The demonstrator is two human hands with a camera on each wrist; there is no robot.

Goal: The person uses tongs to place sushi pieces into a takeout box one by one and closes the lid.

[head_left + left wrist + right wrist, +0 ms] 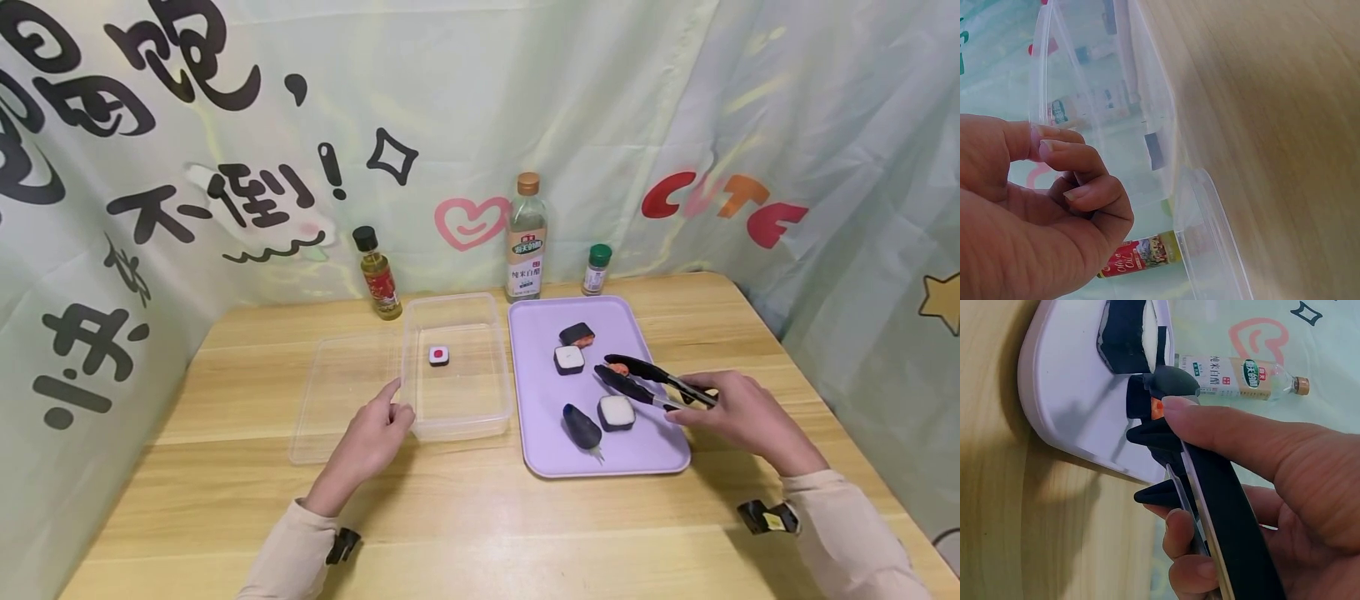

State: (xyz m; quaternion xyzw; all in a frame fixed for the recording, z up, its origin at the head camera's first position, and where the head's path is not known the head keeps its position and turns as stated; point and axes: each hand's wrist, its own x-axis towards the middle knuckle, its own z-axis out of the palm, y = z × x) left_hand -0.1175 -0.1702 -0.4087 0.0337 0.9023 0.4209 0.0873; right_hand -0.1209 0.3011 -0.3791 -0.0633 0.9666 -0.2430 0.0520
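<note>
The right hand (738, 410) holds a pair of black tongs (648, 382). Its fingers and thumb are curled round the handles, as the right wrist view shows up close. The tongs point left over the purple tray (652, 454). Their two tips are a little apart, and a small orange bit (617, 367) shows right at the tips. I cannot tell if the tips pinch it.

Four toy sushi pieces lie on the tray. A dark piece with orange (577, 335) lies at the far end. A white piece with a dark band (569, 359) lies just near of it. Another white piece (617, 412) lies just under the tongs, near the front. A long dark piece (582, 426) lies just left of that one.

The left hand (372, 434) rests on the wooden counter (465, 525). It touches the near left corner of the clear plastic box (459, 425). Its fingers are loosely curled and hold nothing, and the pointing finger lies against the box wall. One small sushi roll with a red middle (439, 355) lies inside the box, toward the far side. The clear lid (341, 396) lies flat on the counter, just left of the box.

Three bottles stand along the far edge of the counter. A small oil bottle with a black cap (377, 275) stands far of the box. A tall vinegar bottle (525, 242) stands far of the tray. A little jar with a green cap (597, 269) stands to its right. A pale cloth with black writing and a pink heart (471, 222) hangs behind them.
</note>
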